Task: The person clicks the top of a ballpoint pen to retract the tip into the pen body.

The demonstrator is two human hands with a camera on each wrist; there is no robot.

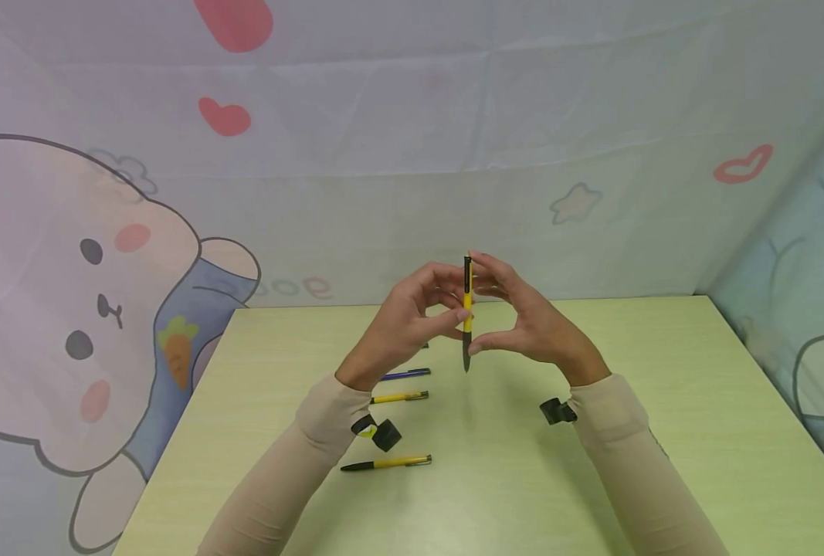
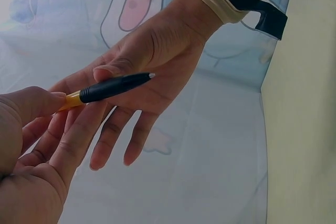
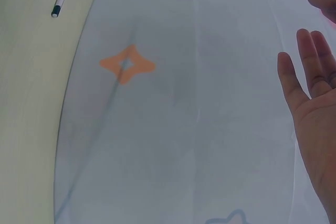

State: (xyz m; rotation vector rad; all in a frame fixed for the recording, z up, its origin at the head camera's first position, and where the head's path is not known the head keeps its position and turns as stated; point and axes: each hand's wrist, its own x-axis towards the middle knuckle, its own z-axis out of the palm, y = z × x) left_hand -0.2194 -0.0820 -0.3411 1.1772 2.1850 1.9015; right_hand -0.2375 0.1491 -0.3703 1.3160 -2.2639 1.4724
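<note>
A yellow pen with a black clip and dark grip (image 1: 468,305) is held upright above the table, tip downward. My left hand (image 1: 415,309) pinches its yellow barrel between thumb and fingers. From the other side, my right hand (image 1: 526,320) has its index fingertip by the pen's top and its thumb against the dark grip. In the left wrist view, the pen's black grip (image 2: 113,88) crosses in front of the right palm, with the metal tip showing. The right wrist view catches part of the right hand (image 3: 320,98); the held pen is outside that view.
Left of centre on the pale table (image 1: 495,494), pens lie in a column: a yellow one (image 1: 398,462) nearest, another yellow one (image 1: 401,398), then a blue one (image 1: 408,374). The left arm partly covers this column. A printed cloth (image 1: 398,139) hangs behind the table's back edge.
</note>
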